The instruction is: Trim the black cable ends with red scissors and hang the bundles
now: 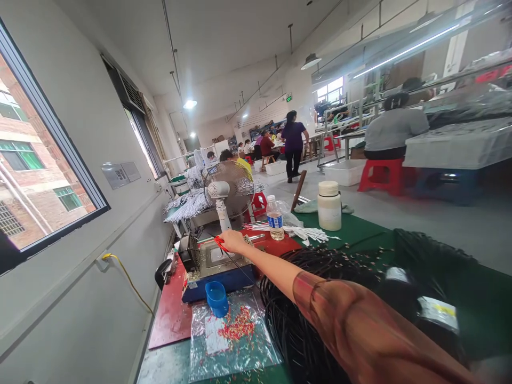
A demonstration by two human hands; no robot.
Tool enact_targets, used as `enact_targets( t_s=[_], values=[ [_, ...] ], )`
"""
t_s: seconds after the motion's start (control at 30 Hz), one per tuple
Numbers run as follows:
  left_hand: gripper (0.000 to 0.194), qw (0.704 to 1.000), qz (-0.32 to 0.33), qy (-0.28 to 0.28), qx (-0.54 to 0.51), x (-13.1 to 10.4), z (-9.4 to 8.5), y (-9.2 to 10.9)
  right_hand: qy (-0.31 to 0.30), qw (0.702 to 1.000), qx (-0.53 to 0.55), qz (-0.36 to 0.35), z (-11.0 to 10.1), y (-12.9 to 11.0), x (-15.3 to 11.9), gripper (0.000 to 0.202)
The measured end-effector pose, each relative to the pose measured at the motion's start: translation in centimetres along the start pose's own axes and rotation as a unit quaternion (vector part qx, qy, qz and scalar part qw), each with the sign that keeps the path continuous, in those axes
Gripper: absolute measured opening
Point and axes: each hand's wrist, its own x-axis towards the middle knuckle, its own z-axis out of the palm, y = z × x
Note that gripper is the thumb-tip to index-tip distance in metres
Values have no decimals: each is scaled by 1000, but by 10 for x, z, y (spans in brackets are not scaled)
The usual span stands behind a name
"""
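Note:
My right hand (pixel 231 240) reaches out from the lower right at the end of a brown-sleeved arm. Its fingers are closed on a thin black cable (pixel 237 261), with red strands (pixel 220 243) showing at the fingertips. The hand is over the metal top of a blue-based machine (pixel 240 280), which has a small black fan (pixel 189 254) on its left side. In front of the machine stands a blue cup (pixel 217 298). Under my forearm lies a large heap of black cables (pixel 282 325). My left hand is out of view.
A clear plastic sheet (pixel 200 349) carries red clippings (pixel 240 324). A water bottle (pixel 276 220) and a white jar (pixel 329 207) stand beyond my arm, with white cables (pixel 312 233) between. A standing fan (pixel 229 189) is behind the machine. Several people sit or walk farther off.

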Motion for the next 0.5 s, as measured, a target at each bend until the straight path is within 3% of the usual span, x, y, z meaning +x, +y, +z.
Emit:
enact_targets(
  t_s=[0.1, 0.27, 0.43, 0.5],
  values=[
    [50, 1000, 9, 1, 25, 27, 19, 9, -4, 1000, -3, 1, 5, -1, 2, 25],
    [33, 997, 29, 6, 66, 54, 39, 16, -8, 1000, -9, -1, 11, 1, 5, 24],
    [78, 993, 48, 18, 107, 43, 33, 0, -20, 1000, -11, 1, 13, 1, 7, 23],
    [77, 991, 52, 24, 124, 27, 22, -14, -22, 1000, -11, 1, 13, 0, 7, 23]
  ],
)
